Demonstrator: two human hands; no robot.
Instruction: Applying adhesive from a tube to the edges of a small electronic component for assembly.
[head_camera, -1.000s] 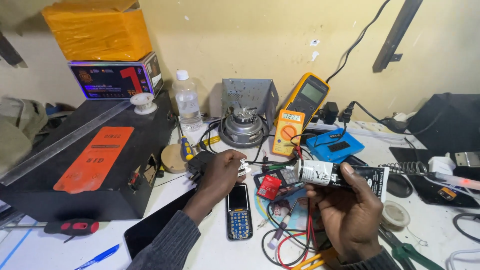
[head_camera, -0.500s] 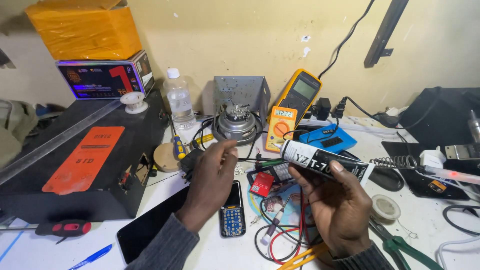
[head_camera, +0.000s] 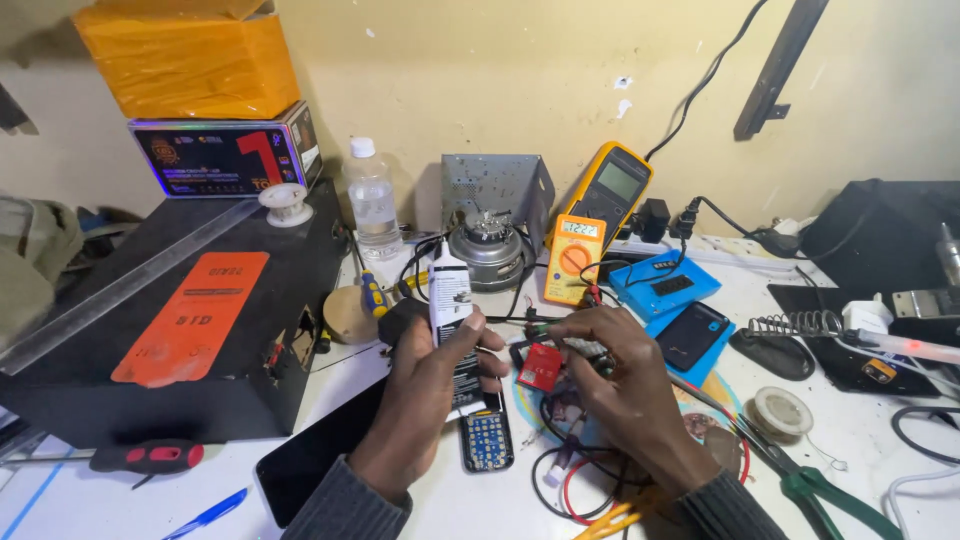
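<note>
1. Right now, the left hand is wrapped tight around a white glue tube, standing up above a small phone.
2. Just right, the right hand pinches thin wires near a red part.

Head-worn view, close, down onto workbench.

Scuffed cream wall behind cluttered white workbench
</note>
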